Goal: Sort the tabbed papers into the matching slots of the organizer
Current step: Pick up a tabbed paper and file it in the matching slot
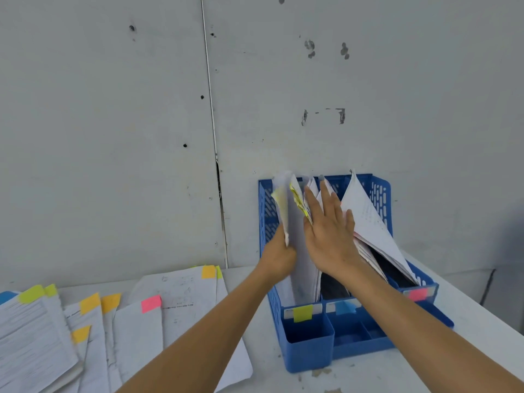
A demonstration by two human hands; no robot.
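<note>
**Q:** Why are the hands set as they are at the organizer (309,353), which stands at 4 o'clock in the view?

**A:** The left hand (279,252) grips the lower edge of a sheaf (283,214) with yellow tabs, the fingers curled round it. It holds the sheaf upright over the left slot, behind the yellow label (302,313). The right hand (329,234), at 3 o'clock of the sheaf, is flat with its fingers straight and spread. It presses against the filed sheets (315,282), probably to open a gap for the sheaf. The yellow tabs match the yellow label, so this looks like the right slot.

**Q:** What about the other papers?

**A:** More sheets lean in the slot behind the pink label (415,294). The slot behind the blue label (344,307) looks dark. The loose papers (181,296), not yet sorted, lie fanned on the table (482,321) at 8 o'clock with their tabs uppermost, so each colour can be read.

**Q:** What cannot be made out?

**A:** The sheaf hides the left fingertips and the slot floors are out of sight. The writing is blurred, and the frame cuts off the pile at 8 o'clock. It is unclear which slot holds the pressed sheets.
</note>
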